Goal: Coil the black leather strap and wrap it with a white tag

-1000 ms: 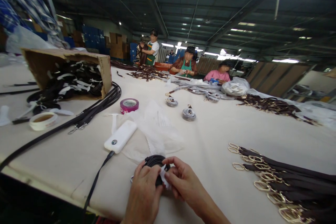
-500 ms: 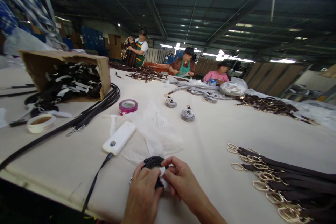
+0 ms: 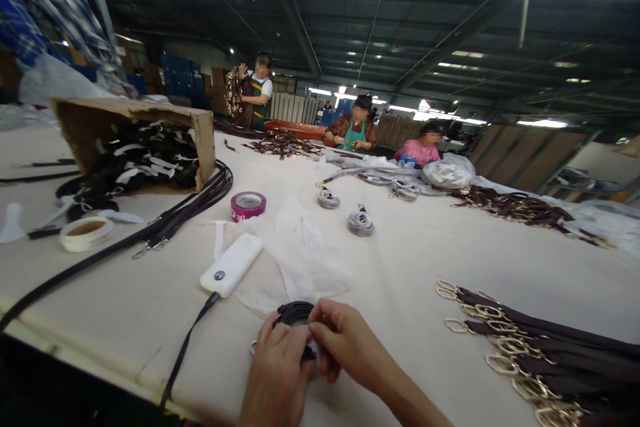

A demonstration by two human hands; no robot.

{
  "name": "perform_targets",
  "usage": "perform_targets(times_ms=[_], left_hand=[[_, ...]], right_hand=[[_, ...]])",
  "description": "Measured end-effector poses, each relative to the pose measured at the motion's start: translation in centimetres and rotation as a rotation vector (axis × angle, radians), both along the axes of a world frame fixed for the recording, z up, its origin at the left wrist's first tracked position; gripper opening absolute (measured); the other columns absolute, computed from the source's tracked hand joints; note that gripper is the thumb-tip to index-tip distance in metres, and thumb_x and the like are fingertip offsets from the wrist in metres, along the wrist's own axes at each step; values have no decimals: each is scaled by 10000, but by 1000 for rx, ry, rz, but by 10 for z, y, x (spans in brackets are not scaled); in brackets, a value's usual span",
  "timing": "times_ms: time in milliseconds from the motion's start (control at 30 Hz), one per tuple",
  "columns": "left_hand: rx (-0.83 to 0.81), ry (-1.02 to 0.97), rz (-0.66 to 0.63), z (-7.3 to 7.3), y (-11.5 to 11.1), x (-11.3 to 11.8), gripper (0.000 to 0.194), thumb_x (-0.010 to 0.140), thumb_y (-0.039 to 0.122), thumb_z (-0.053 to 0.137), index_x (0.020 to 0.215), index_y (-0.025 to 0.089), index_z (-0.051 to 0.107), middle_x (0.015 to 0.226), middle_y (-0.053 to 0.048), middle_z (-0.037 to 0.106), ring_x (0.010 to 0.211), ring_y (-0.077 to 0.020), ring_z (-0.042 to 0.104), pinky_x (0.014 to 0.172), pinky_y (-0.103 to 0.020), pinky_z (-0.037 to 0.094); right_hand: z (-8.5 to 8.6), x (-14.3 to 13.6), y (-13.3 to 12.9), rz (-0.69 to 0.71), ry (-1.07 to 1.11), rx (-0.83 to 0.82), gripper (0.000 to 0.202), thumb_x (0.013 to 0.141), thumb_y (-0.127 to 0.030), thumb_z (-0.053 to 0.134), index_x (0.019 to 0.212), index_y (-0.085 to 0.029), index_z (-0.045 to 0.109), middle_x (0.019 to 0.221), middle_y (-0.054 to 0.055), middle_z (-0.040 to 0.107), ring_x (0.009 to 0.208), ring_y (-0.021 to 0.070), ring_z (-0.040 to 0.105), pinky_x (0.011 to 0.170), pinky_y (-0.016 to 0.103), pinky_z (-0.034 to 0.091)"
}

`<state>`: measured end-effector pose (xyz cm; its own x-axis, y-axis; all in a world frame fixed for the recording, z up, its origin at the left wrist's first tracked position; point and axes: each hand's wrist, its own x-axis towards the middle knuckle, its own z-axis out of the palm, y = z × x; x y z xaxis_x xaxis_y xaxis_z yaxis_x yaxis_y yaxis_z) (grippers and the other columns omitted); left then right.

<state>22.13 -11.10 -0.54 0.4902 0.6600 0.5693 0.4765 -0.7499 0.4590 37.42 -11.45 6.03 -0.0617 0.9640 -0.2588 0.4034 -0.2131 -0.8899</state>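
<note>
A coiled black strap (image 3: 295, 311) lies at the table's near edge, partly covered by my hands. My left hand (image 3: 280, 360) is closed over its left side, and a metal ring pokes out there. My right hand (image 3: 343, 340) pinches at the coil's right side, its fingertips touching those of the left. A bit of white shows between the hands, mostly hidden by the fingers. Just beyond the coil lies a crumpled clear plastic bag (image 3: 305, 253). Left of the bag rests a white power bank (image 3: 233, 267) with a black cord.
A cardboard box (image 3: 205, 140) of black straps lies on its side at left, near white tape (image 3: 86, 233) and purple tape (image 3: 249, 205). Dark straps with gold rings (image 3: 525, 327) lie at right. Wrapped coils (image 3: 361, 222) sit mid-table. Several people work across the table.
The white piece at the coil is now mostly covered by my fingers, and my hands have drawn closer together. The view has shifted slightly. Across the table, the standing person's bundle has moved slightly.
</note>
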Motion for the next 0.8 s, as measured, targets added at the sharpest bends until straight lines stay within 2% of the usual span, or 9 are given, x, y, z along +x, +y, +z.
perform_targets(times_ms=[167, 300, 367, 433, 533, 667, 800], left_hand=[[-68, -5, 10, -2, -1, 1, 386, 779, 21, 528, 1112, 213, 508, 941, -36, 643, 941, -241, 624, 1031, -643, 396], [-105, 1, 9, 0, -1, 1, 355, 781, 29, 537, 1082, 217, 533, 942, -34, 646, 942, -243, 622, 1035, -652, 385], [-114, 1, 11, 0, -1, 0, 317, 779, 37, 546, 1041, 215, 548, 933, -34, 642, 937, -243, 622, 1036, -647, 386], [-110, -6, 14, 0, 0, 0, 295, 778, 41, 550, 1018, 212, 550, 920, -34, 642, 928, -241, 625, 1032, -642, 393], [-73, -30, 33, 1, 2, 1, 316, 762, 32, 563, 1019, 213, 541, 911, -36, 649, 902, -246, 634, 997, -647, 423], [-25, -52, 49, 1, 2, 2, 357, 742, 28, 599, 1033, 221, 526, 890, -25, 651, 859, -247, 643, 950, -649, 460], [6, -29, 45, -1, 2, 0, 364, 765, 47, 597, 1068, 230, 511, 913, -27, 648, 878, -248, 641, 962, -638, 459]], right_hand=[[0, -1, -8, 57, -356, 369, 142, 815, -243, 455, 688, -226, 516, 732, 32, 523, 657, 197, 480, 608, 321, 312], [-8, 1, -9, 64, -398, 466, 138, 849, -185, 409, 744, -217, 493, 763, 44, 528, 679, 207, 497, 621, 319, 325], [-11, 4, -10, 56, -376, 487, 103, 845, -153, 434, 787, -216, 492, 746, 32, 549, 702, 206, 525, 644, 308, 364], [-11, 7, -13, 66, -357, 498, 106, 830, -129, 476, 876, -209, 529, 825, 36, 587, 727, 195, 548, 669, 299, 398], [-5, 13, -19, 35, -398, 464, 254, 789, -118, 563, 1024, -215, 556, 1005, 50, 605, 777, 190, 574, 721, 314, 421], [0, 19, -25, -17, -364, 303, 143, 772, -137, 595, 874, -226, 550, 779, -21, 636, 668, 174, 562, 627, 293, 378], [-5, 18, -24, -10, -194, 288, 93, 751, -137, 561, 784, -218, 530, 681, -47, 573, 630, 151, 509, 587, 271, 348]])
